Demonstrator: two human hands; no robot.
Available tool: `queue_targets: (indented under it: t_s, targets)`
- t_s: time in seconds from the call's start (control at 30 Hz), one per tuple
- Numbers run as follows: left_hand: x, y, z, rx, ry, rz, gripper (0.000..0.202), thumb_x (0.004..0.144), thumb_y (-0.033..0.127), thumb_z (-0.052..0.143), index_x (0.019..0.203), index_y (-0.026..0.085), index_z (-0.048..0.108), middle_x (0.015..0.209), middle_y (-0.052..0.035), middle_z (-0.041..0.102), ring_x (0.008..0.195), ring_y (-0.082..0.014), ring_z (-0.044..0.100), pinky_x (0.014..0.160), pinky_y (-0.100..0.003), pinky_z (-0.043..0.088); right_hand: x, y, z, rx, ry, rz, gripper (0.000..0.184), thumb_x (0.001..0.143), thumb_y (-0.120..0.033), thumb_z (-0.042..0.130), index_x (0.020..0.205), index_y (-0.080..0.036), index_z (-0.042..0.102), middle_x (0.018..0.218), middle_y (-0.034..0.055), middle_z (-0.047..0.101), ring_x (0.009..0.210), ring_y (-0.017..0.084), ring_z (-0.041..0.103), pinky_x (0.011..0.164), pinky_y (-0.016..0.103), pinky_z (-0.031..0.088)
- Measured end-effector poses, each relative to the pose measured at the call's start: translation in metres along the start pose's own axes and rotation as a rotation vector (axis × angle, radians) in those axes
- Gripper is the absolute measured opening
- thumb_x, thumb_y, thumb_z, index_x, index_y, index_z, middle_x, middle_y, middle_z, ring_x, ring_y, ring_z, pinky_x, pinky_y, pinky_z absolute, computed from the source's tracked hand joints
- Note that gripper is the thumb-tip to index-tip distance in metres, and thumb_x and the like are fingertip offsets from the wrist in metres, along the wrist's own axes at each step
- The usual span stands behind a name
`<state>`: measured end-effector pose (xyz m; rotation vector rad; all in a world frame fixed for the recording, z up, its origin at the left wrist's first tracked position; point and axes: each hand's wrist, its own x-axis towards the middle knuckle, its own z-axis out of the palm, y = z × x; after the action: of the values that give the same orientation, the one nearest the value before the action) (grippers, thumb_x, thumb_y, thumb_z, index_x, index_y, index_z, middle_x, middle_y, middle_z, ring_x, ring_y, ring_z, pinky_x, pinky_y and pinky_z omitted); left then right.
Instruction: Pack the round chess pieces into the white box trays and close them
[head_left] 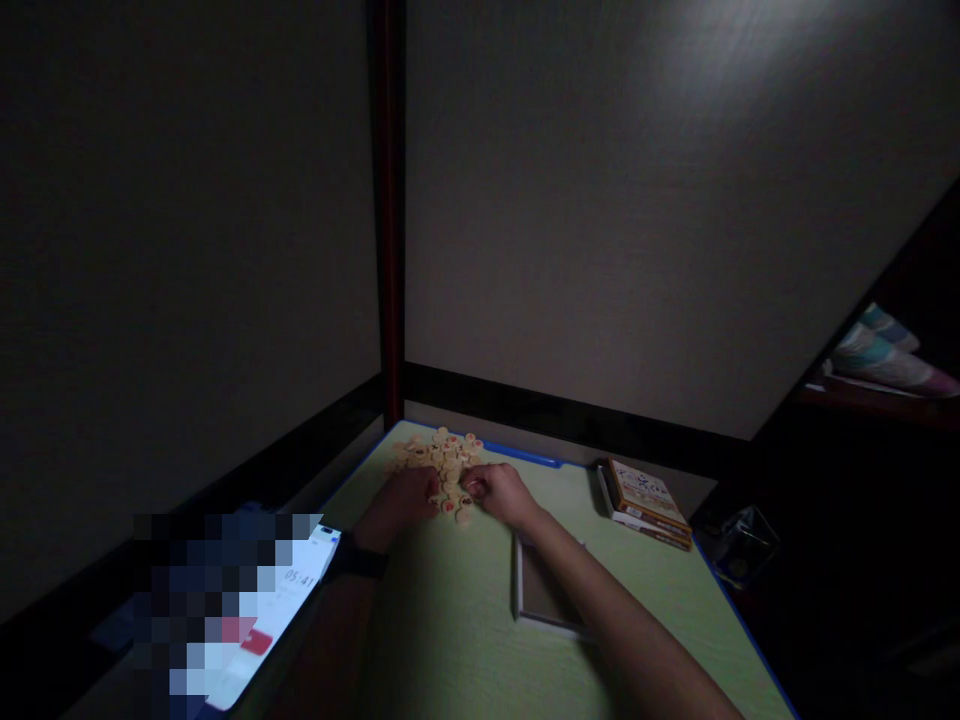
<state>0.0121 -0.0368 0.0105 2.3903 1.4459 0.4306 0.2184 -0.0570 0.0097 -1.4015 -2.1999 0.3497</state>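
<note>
A heap of round wooden Chinese chess pieces (448,458) lies at the far left of the green table, some showing red or dark characters. My left hand (409,497), in shadow with a dark band at the wrist, rests at the near left side of the heap. Its fingers are curled in, their tips against the pieces. From the right, my right hand (501,493) reaches to the same heap, thumb and fingers bent together in a pinch. What either hand holds is too small and dark to make out.
Under my right forearm lies a shallow white-edged box or lid (529,590). Stacked boxes or books (645,500) stand at the table's right edge. A lit phone (289,600) is at the lower left. Walls (570,240) close in behind the blue-edged table (442,620).
</note>
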Motion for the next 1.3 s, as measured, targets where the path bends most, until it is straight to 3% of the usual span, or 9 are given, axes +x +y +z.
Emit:
queue_targets:
  t_s: [0.2, 0.5, 0.67, 0.77, 0.87, 0.97, 1.3]
  targets:
    - [0.003, -0.001, 0.008, -0.076, -0.020, 0.024, 0.011, 0.068, 0.012, 0.066, 0.075, 0.020, 0.062, 0.085, 0.0001, 0.071, 0.084, -0.0175, 0.064, 0.073, -0.026, 0.042, -0.021, 0.006, -0.010, 0.186, 0.139, 0.040, 0.023, 0.083, -0.014, 0.058, 0.093, -0.021, 0.077, 0.095, 0.0050, 0.079, 0.089, 0.020, 0.072, 0.083, 0.029, 0.051]
    - [0.003, 0.012, 0.003, -0.035, -0.029, 0.007, 0.022, 0.062, 0.013, 0.071, 0.082, 0.019, 0.065, 0.093, -0.0021, 0.070, 0.089, -0.0193, 0.064, 0.078, -0.027, 0.045, -0.046, 0.019, -0.009, 0.122, -0.001, -0.006, 0.026, 0.072, -0.001, 0.057, 0.079, -0.019, 0.076, 0.078, 0.0019, 0.075, 0.074, 0.016, 0.069, 0.072, 0.023, 0.048]
    - [0.006, 0.017, 0.005, -0.006, 0.187, 0.029, 0.017, 0.073, 0.010, 0.061, 0.087, 0.018, 0.066, 0.098, -0.0059, 0.068, 0.096, -0.0204, 0.062, 0.090, -0.031, 0.046, -0.045, 0.013, -0.001, 0.116, 0.028, -0.070, 0.027, 0.069, 0.002, 0.059, 0.077, -0.019, 0.073, 0.083, 0.0026, 0.073, 0.078, 0.015, 0.067, 0.075, 0.023, 0.048]
    - [0.008, 0.019, 0.013, 0.015, 0.291, 0.070, 0.020, 0.081, 0.017, 0.061, 0.098, 0.020, 0.069, 0.106, -0.0077, 0.068, 0.106, -0.0229, 0.060, 0.099, -0.035, 0.043, -0.042, 0.014, 0.003, 0.118, 0.084, -0.105, 0.023, 0.069, 0.002, 0.063, 0.073, -0.019, 0.071, 0.088, 0.0050, 0.072, 0.087, 0.017, 0.067, 0.079, 0.025, 0.049]
    - [0.008, 0.020, 0.023, 0.031, 0.255, 0.061, 0.026, 0.085, 0.025, 0.062, 0.109, 0.020, 0.070, 0.110, -0.0090, 0.067, 0.108, -0.0243, 0.060, 0.099, -0.035, 0.044, -0.040, 0.016, 0.004, 0.115, 0.091, -0.093, 0.019, 0.069, 0.000, 0.068, 0.071, -0.019, 0.070, 0.086, 0.0051, 0.072, 0.086, 0.018, 0.067, 0.079, 0.026, 0.050]
    - [0.007, 0.023, 0.028, 0.050, 0.219, 0.042, 0.027, 0.088, 0.021, 0.058, 0.112, 0.018, 0.070, 0.112, -0.0101, 0.066, 0.109, -0.0230, 0.059, 0.098, -0.034, 0.043, -0.039, 0.016, 0.004, 0.118, 0.052, -0.062, 0.022, 0.069, 0.000, 0.066, 0.075, -0.020, 0.072, 0.085, 0.0029, 0.074, 0.083, 0.017, 0.068, 0.078, 0.025, 0.049]
    - [0.005, 0.029, 0.023, 0.156, 0.205, 0.020, 0.024, 0.097, 0.023, 0.050, 0.105, 0.016, 0.071, 0.110, -0.0121, 0.069, 0.106, -0.0250, 0.060, 0.094, -0.036, 0.043, -0.034, 0.014, 0.003, 0.063, 0.032, 0.059, 0.027, 0.072, -0.009, 0.068, 0.095, -0.021, 0.077, 0.091, 0.0036, 0.078, 0.080, 0.019, 0.070, 0.077, 0.026, 0.050]
